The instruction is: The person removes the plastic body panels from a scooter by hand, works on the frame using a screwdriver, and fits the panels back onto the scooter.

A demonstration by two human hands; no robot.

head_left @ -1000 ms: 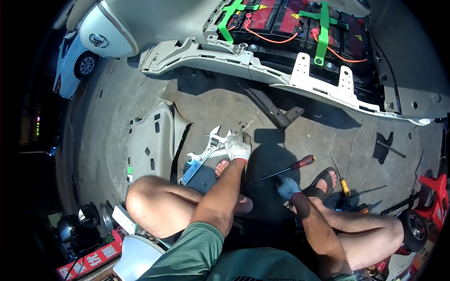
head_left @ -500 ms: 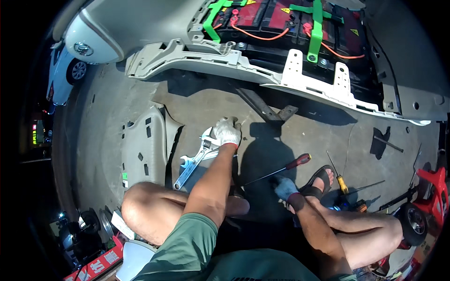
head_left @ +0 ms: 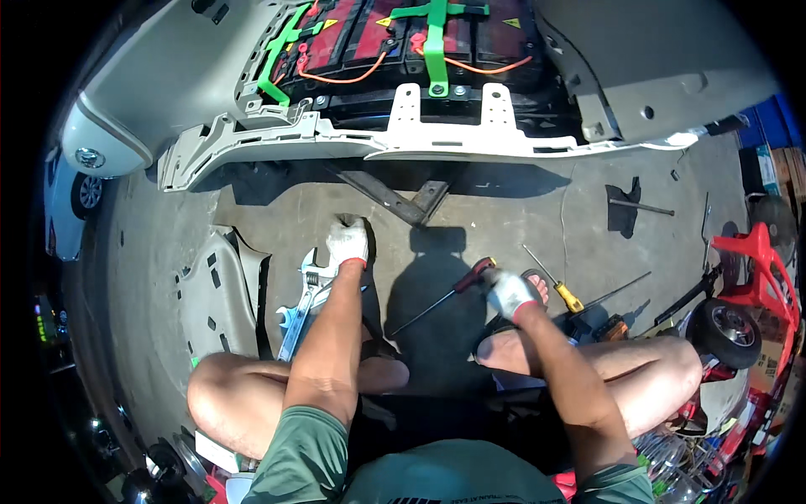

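Observation:
My left hand (head_left: 347, 241), in a white knit glove, is closed low over the floor beside the adjustable wrench (head_left: 309, 290). Its fingers curl under, hiding whatever they may hold. A blue-tinted open-end wrench (head_left: 288, 317) lies against the adjustable one. In a matching glove, my right hand (head_left: 510, 296) has its fingers at the handle of a screwdriver (head_left: 472, 275), closed on it. That screwdriver has a red and black handle, and its long shaft slants down to the left, the tip at the floor.
Ahead stretches a pale vehicle sill (head_left: 336, 144) before strapped red-black batteries (head_left: 361, 38). A trim panel (head_left: 220, 294) lies left, a metal bracket (head_left: 407, 203) beyond my hands. A yellow-handled screwdriver (head_left: 568, 296), a dark cloth (head_left: 623, 210) and a red wheeled frame (head_left: 760, 269) are to the right.
The view has shifted and turned to the right. My right hand has moved forward from beside the screwdriver onto its handle. My left hand remains beside the wrenches.

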